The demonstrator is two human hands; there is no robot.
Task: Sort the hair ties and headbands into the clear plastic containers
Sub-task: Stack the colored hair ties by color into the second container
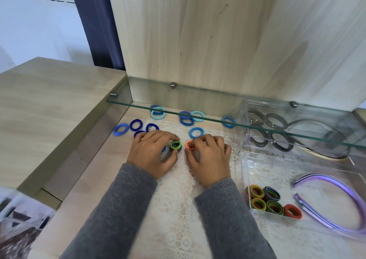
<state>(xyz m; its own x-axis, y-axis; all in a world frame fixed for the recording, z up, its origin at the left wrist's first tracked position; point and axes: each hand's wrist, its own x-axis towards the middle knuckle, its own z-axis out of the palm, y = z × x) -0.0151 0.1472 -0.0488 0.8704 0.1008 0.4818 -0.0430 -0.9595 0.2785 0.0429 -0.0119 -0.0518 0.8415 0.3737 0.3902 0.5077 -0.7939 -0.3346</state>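
Lace mat (pixel 178 209) on wooden desk (pixel 89 189) | left hand (pixel 152 153) grips stacked ties (pixel 175 145) | right hand (pixel 210 155) pinches orange tie (pixel 190 145)

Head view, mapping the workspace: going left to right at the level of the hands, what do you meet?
Leftmost blue hair tie → left hand → green stack of ties → orange tie → right hand → colourful ties in the clear container → purple headbands.

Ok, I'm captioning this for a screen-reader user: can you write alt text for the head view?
Over a lace mat, the left hand holds a stack of ties and the right hand pinches an orange tie. Blue ties lie scattered behind; clear containers at right hold sorted ties and headbands.
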